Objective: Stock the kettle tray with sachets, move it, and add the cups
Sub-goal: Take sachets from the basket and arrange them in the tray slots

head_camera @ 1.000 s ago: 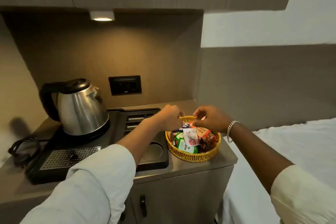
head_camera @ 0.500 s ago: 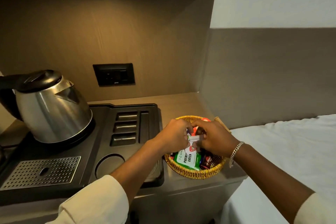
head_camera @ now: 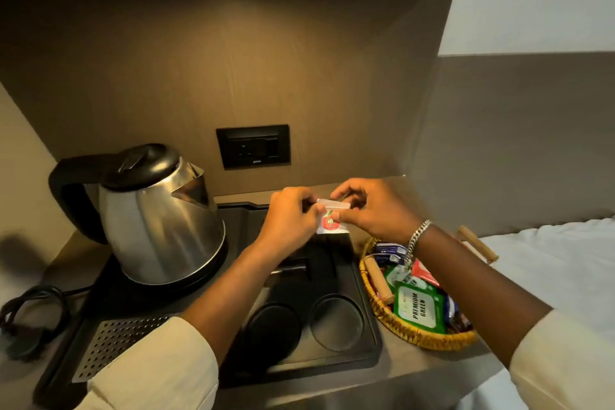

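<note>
A small white paper sachet with a red apple print [head_camera: 329, 222] is pinched at its edges by the left hand [head_camera: 290, 221] and the right hand [head_camera: 372, 210], above the black plastic kettle tray [head_camera: 362, 316]. It is judged light and limp — easily creased — so the stiff sealed edges are best held.

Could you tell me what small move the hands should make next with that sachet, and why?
Probably lower the sachet into one of the narrow slots of the tray. Both the left hand and the right hand pinch it just above those slots, which look unfilled.
</note>
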`<state>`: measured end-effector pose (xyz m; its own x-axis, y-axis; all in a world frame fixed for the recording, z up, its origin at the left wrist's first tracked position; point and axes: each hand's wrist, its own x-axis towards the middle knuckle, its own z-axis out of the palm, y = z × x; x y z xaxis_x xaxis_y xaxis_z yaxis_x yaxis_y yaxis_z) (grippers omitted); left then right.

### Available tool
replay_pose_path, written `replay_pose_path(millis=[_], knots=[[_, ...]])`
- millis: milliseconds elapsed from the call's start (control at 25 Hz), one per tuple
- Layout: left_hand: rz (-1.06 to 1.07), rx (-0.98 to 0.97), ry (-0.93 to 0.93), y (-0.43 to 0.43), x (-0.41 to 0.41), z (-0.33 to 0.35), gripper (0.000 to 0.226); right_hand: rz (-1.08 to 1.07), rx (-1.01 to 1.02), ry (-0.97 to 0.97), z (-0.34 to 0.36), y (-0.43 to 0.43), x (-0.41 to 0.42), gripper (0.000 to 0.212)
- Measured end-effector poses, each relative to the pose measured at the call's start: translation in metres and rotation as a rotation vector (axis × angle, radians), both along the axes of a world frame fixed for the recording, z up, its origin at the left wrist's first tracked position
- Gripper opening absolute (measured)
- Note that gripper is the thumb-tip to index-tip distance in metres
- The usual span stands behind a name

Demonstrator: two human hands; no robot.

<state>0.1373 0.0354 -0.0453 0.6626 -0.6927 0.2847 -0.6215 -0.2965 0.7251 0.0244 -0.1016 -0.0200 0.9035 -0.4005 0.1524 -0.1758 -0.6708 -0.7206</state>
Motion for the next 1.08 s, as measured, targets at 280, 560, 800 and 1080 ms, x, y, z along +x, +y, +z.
replay_pose_path(millis=[280,560,800,1080], knots=[[0.222,0.147,0.078,0.035,0.041,-0.042,0.019,-0.026,-0.062,0.155,-0.047,0.036,0.073,0.034],[0.292,0.129,0.090,0.042,0.045,-0.050,0.015,0.032,-0.024,0.225,-0.053,0.031,0.073,0.049],[0.107,-0.046,0.123,-0.001,0.006,-0.024,0.009,-0.166,0.031,0.114,-0.033,-0.014,0.002,0.033],[-0.324,0.225,0.006,-0.106,-0.072,-0.014,0.022,-0.447,-0.406,0.252,-0.025,-0.083,-0.123,0.039]])
